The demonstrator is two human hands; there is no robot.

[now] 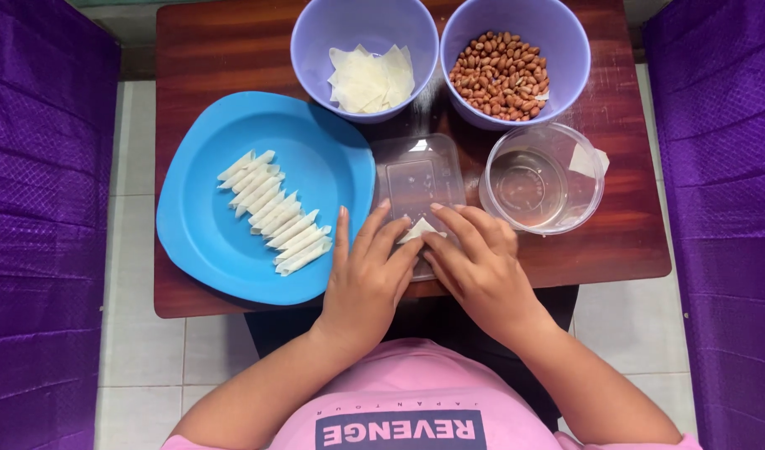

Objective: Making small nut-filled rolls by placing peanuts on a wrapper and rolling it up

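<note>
The left hand (367, 275) and the right hand (480, 265) meet at the near edge of the worktop (215, 50). Their fingertips pinch a small white wrapper piece (418, 230) between them. The piece rests on a clear plastic lid (417, 179) lying flat in front of the person. It appears partly folded, with one pointed corner showing between the fingers; whether a filling is inside cannot be determined.

To the left, a blue plate (199, 242) holds a diagonal row of finished rolls (274, 212), roughly a dozen, each thin, pale and tube-shaped, laid side by side and touching. This indicates that a good part of the work is complete.

At the far edge, a purple bowl (316, 33) contains a stack of unused white wrapper squares (370, 79), so material remains. A second purple bowl (557, 33) beside it is filled with brown peanuts (499, 75). A clear round container (542, 177) holding a little water stands just right of the lid.
</note>
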